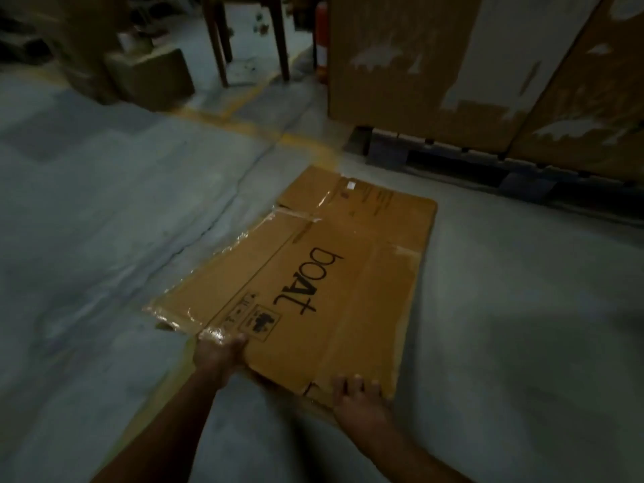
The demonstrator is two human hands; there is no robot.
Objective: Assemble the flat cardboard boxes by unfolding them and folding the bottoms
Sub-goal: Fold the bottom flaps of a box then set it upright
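Note:
A flattened brown cardboard box (334,273) with black "boAt" lettering and clear tape along its left edge lies on the grey concrete floor, reaching away from me. My left hand (219,353) grips its near left corner, thumb on top and fingers underneath. My right hand (359,402) holds the near right edge, fingertips curled over the top face. The near edge looks slightly raised off the floor.
Large brown cartons (435,71) with torn white patches stand on a dark pallet (488,165) at the back right. Wooden chair legs (251,40) and a small box (153,78) are at the back left. A red extinguisher (321,40) stands by the cartons. Yellow floor lines (244,127) cross behind.

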